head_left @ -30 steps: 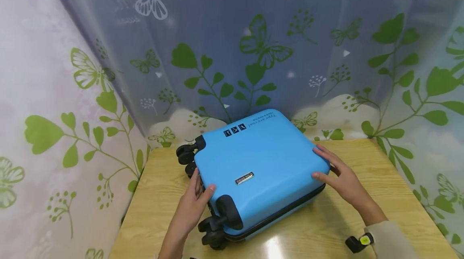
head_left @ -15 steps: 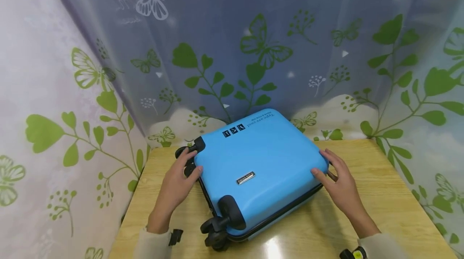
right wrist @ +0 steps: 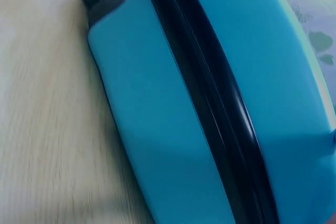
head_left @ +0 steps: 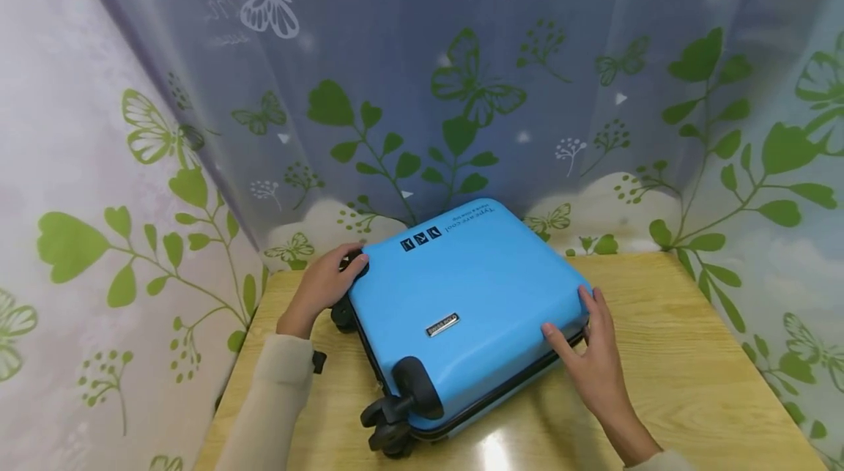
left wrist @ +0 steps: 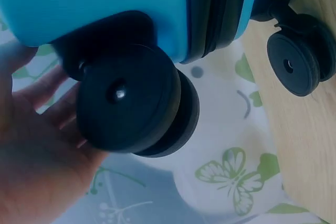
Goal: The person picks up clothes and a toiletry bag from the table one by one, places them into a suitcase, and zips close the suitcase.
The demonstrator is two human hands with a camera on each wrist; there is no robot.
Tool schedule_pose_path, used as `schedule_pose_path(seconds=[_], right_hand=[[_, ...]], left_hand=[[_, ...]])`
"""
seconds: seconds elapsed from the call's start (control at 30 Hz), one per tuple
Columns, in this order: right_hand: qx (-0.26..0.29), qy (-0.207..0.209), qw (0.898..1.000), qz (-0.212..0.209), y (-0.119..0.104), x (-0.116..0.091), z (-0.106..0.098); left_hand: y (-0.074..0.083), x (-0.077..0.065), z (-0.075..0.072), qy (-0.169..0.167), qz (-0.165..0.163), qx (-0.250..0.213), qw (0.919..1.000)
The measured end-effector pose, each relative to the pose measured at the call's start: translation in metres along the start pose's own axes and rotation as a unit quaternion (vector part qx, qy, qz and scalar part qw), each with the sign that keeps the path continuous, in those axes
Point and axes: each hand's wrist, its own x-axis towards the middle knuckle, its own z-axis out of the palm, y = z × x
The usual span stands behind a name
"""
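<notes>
A small blue hard-shell suitcase point(head_left: 461, 273) lies flat on the table, its black wheels toward the left. My left hand point(head_left: 323, 284) grips its far left corner, thumb on the top face. In the left wrist view the fingers point(left wrist: 50, 85) reach behind a black caster wheel point(left wrist: 126, 98), beside the blue shell. My right hand point(head_left: 590, 365) touches the near right corner with thumb and fingers spread, the thumb on the upper front edge. The right wrist view shows the suitcase's side with its black seam point(right wrist: 210, 108); almost all of that hand is outside this view.
A light wood table point(head_left: 686, 354) bears the suitcase. Behind it hangs a blue-grey curtain point(head_left: 395, 39) printed with leaves and butterflies, with similar pale sheets at both sides. Another wheel pair point(head_left: 392, 427) juts out at the near left corner.
My left hand has moved up along the wheeled side from the middle to the far corner. My right hand has slid nearer along the right corner. The suitcase has barely shifted.
</notes>
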Motion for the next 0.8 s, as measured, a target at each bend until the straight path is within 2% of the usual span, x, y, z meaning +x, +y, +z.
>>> schedule_pose_path(seconds=[0.17, 0.4, 0.6, 0.8], right_hand=[[-0.011, -0.006, 1.000, 0.018, -0.009, -0.011, 0.012], [-0.011, -0.022, 0.999, 0.031, -0.016, -0.018, 0.020], [0.006, -0.050, 0.998, 0.022, -0.010, -0.004, 0.015], [0.005, -0.095, 0.995, -0.008, 0.000, 0.020, 0.000]], left_hand=[[-0.001, 0.012, 0.000, -0.024, -0.011, -0.008, 0.9996], [-0.008, 0.013, 0.004, -0.028, -0.022, -0.025, 0.9991], [-0.009, 0.003, 0.000, -0.029, -0.032, -0.039, 0.9983], [-0.008, -0.017, -0.005, -0.040, -0.037, -0.039, 0.9977]])
